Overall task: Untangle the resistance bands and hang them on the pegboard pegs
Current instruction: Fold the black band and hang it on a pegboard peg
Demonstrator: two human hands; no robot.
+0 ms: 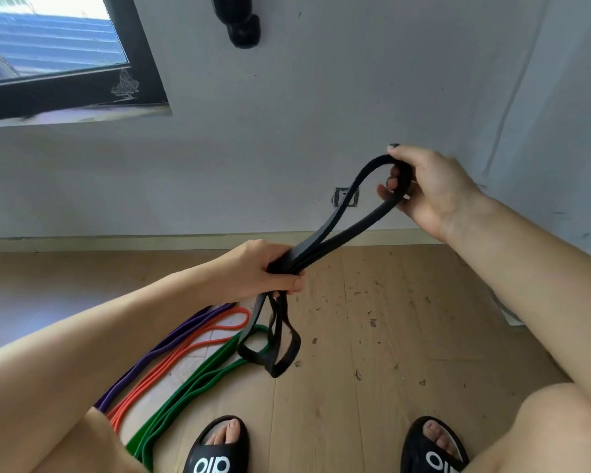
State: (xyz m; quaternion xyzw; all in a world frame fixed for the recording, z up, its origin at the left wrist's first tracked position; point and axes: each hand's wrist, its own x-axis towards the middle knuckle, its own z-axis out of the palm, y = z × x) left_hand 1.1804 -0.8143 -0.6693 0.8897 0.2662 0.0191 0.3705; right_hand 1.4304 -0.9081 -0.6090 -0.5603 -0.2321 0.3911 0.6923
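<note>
A black resistance band [335, 227] stretches between my two hands above the floor. My left hand [263, 268] grips its bunched strands at mid-frame, and folded loops hang below that fist. My right hand [427, 186] is raised higher at the right and curls its fingers round the band's top loop. On the wooden floor at the lower left lie a purple band [171, 343], an orange band [198, 343] and a green band [198, 380], laid out side by side and straight. No pegboard is in view.
A grey wall [287, 131] stands ahead, with a dark-framed window [65, 87] at the upper left and a black object [243, 25] mounted high on the wall. A small wall box [345, 196] sits low. My feet in black slippers [215, 445] stand on the floor.
</note>
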